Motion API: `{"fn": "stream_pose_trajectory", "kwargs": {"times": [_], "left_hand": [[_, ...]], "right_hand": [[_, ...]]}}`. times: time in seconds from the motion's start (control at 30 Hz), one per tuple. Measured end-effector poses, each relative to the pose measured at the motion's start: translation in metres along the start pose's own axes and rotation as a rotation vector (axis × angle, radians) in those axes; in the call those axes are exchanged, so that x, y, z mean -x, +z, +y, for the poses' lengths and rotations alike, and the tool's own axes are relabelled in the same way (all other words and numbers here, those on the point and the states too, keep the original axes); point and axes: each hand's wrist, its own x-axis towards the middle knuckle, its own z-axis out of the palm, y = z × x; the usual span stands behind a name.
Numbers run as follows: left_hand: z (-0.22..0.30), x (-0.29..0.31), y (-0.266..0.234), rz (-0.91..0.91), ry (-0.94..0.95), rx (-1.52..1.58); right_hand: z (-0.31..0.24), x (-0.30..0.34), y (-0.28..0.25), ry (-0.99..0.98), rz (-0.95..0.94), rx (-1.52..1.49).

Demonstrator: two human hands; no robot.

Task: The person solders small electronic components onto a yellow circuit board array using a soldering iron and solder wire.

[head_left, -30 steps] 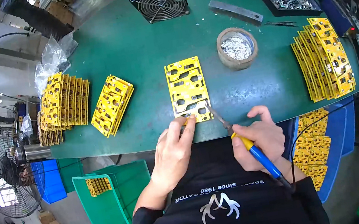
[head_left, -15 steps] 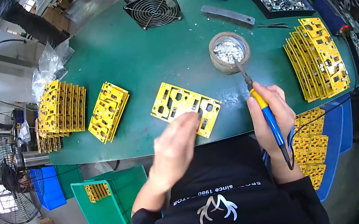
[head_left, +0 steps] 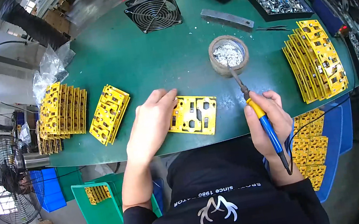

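Far left, floor fan (head_left: 8, 172) beside the table; clear plastic bag (head_left: 48, 69) at the left table edge, stack of yellow boards (head_left: 61, 109) just nearer. Right of that, smaller board pile (head_left: 110, 113), tilted, apart from the stack. Green crate (head_left: 94, 219) below table level on the near left, some yellow boards inside. Left hand (head_left: 149, 123) comes in over the near edge of the green table (head_left: 132, 53), back of hand up, fingers bent together over the left end of the single yellow board (head_left: 198, 114). Fingertips sit at the board's far left corner, thumb hidden, so cannot tell if they pinch it or only press on it. Board lies flat near the table's near edge, slightly turned, its right part uncovered, sticking out to the right of the fingers. Square fan (head_left: 154, 13) stands on the far side. Round bowl (head_left: 213, 58) with silvery bits is right of and farther than the board, apart from it. Right hand (head_left: 270, 118) is wrapped around the blue-and-yellow handle of the soldering iron (head_left: 269, 130), fingers well right of the board, not touching it; iron's tip points far-left, over the bowl's near rim; contact with the bits unclear. Far right, another board stack (head_left: 317, 62).
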Motion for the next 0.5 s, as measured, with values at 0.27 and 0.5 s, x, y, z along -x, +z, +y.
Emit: {"fn": "stream_pose_trajectory", "kwargs": {"times": [0.27, 0.5], "left_hand": [[-0.001, 0.038, -0.001, 0.027, -0.169, 0.007], [0.017, 0.066, 0.023, 0.111, -0.296, 0.222]], "right_hand": [[0.002, 0.0, 0.002, 0.001, 0.015, -0.013], [0.002, -0.007, 0.001, 0.01, 0.03, 0.054]]}}
